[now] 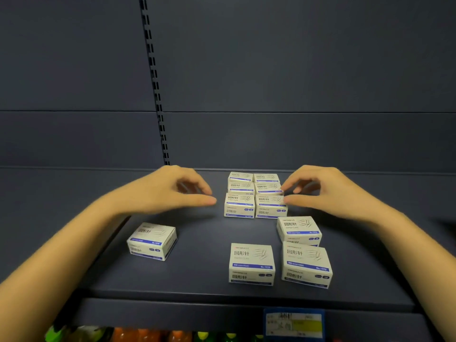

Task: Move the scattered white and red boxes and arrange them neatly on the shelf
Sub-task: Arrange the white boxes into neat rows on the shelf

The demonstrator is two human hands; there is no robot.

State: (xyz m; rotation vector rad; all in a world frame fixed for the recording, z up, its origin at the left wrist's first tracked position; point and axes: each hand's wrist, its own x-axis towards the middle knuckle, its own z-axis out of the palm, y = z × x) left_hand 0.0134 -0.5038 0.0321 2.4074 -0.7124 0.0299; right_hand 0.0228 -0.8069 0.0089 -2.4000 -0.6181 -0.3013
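Observation:
Several small white boxes with blue stripes lie on the dark shelf point(197, 275). A tidy block of boxes point(255, 195) in two columns stands at the back. My left hand point(170, 191) hovers just left of the block, fingers apart, holding nothing. My right hand point(320, 191) is at the block's right side, its fingertips touching or almost touching the front right box. Loose boxes sit nearer the edge: one tilted at the left point(152, 241), one in the middle point(251, 264), and two at the right point(299, 230) point(306, 265).
A dark back panel with a slotted upright point(155, 90) rises behind the shelf. A blue and yellow price tag point(294, 323) hangs on the shelf's front lip. Orange and green items point(138, 335) show on the level below.

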